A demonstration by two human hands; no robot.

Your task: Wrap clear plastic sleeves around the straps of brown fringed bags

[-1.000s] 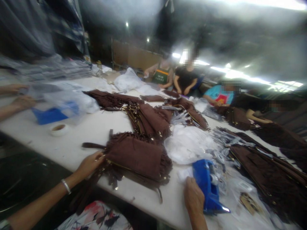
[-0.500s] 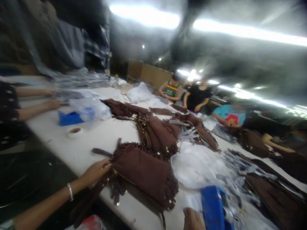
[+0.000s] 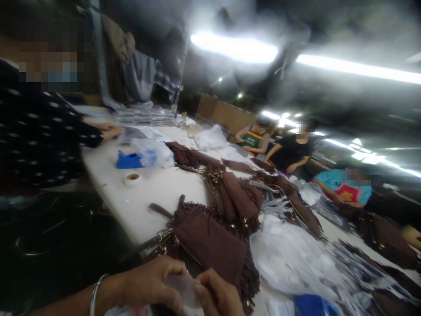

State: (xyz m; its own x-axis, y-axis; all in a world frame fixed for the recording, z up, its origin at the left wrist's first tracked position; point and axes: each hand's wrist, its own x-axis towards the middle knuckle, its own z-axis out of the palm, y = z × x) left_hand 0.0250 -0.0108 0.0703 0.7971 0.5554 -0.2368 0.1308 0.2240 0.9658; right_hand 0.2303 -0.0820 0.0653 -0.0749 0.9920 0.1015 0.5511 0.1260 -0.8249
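At the bottom of the view, my left hand (image 3: 149, 283), with a bangle at the wrist, is closed on one side of a small translucent plastic piece (image 3: 184, 289). Thumb and fingers of my right hand (image 3: 219, 293) pinch its other side. Whether this is a bag or a sheet I cannot tell. Just beyond my hands lies a brown fringed bag (image 3: 210, 239) with a gold zip and clasps, its strap reaching left. My forearm and hands cover its near edge.
More brown fringed bags (image 3: 230, 193) are piled behind. White plastic bags (image 3: 289, 250) and a blue object (image 3: 314, 305) lie right. A tape roll (image 3: 132, 177) sits left on the white table (image 3: 131, 206). A person in a dotted sleeve (image 3: 42, 131) stands left; several others work across the table.
My left hand has let go of the brown bag's side and come in toward my right hand. Both now hold the plastic piece. The view has shifted left, and the dotted-sleeved person shows more.
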